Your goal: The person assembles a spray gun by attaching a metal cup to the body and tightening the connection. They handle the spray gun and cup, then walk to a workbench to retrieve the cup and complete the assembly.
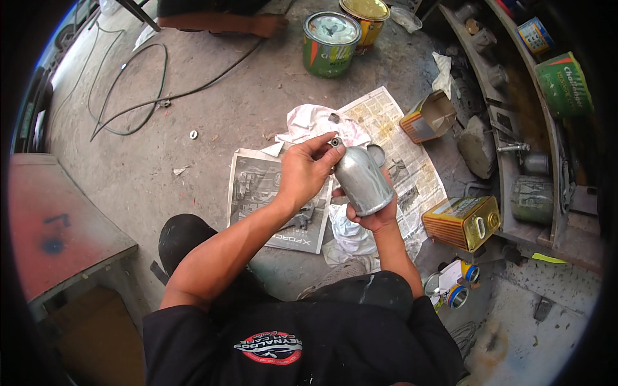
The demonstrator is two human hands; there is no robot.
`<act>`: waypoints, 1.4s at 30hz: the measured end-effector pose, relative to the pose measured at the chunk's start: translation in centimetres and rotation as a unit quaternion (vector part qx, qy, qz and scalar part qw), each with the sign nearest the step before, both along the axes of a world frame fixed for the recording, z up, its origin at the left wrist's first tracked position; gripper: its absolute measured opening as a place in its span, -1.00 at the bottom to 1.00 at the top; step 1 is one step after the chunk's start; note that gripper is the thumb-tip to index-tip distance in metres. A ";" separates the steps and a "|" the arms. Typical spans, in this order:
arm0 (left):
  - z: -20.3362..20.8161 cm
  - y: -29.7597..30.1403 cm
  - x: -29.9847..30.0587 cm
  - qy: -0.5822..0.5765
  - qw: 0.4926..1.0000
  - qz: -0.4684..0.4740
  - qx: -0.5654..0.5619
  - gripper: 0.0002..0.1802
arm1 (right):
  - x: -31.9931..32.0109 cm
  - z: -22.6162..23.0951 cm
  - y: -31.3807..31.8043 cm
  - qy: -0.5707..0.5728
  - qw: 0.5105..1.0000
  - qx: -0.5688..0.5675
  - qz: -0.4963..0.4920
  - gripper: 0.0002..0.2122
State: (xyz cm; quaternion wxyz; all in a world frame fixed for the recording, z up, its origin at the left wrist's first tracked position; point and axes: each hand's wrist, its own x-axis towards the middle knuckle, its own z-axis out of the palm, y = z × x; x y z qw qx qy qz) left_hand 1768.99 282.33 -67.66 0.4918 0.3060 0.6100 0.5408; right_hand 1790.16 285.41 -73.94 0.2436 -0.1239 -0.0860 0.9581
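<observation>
A silver-grey metal paint cup [364, 181], like that of a spray gun, is tilted in front of me with its narrow neck toward the upper left. The fingers of my left hand [304, 170] are closed round the small threaded fitting [335, 141] at its neck. My right hand [380, 217] is wrapped under and along the cup's wide end, with some fingers hidden behind it. Just beyond the cup lies a round grey lid [377, 154]. A small dark cap [334, 118] rests on the white cloth [302, 122].
Newspaper [376, 103] covers the floor beneath my hands, with another crumpled white rag [351, 235]. Paint cans [331, 55] stand ahead. Rectangular tins [460, 222] and a loaded shelf [508, 83] flank the right. A hose [154, 100] loops ahead-left, near another person's arm [222, 23].
</observation>
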 end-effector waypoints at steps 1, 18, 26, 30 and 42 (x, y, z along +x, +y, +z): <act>-0.2 0.1 0.0 0.002 1.000 0.004 -0.009 -0.53 | 1.1 0.2 0.2 -0.023 0.999 0.048 -0.005 -0.28; -1.7 2.2 3.1 0.040 0.989 -0.135 0.044 -0.35 | 7.7 13.3 9.3 -0.562 0.620 0.541 -0.081 -0.10; 1.7 -0.5 2.9 0.361 0.841 -0.402 0.037 -0.31 | 16.4 11.7 27.4 -0.804 0.177 0.565 -0.054 -0.23; 1.8 -1.8 2.1 0.431 0.809 -0.391 0.081 -0.41 | 14.8 6.7 31.4 -0.821 0.155 0.550 0.022 -0.25; 2.8 -1.1 1.6 0.446 0.797 -0.387 0.125 -0.43 | 24.9 0.2 36.9 -0.817 0.376 0.428 -0.089 -0.28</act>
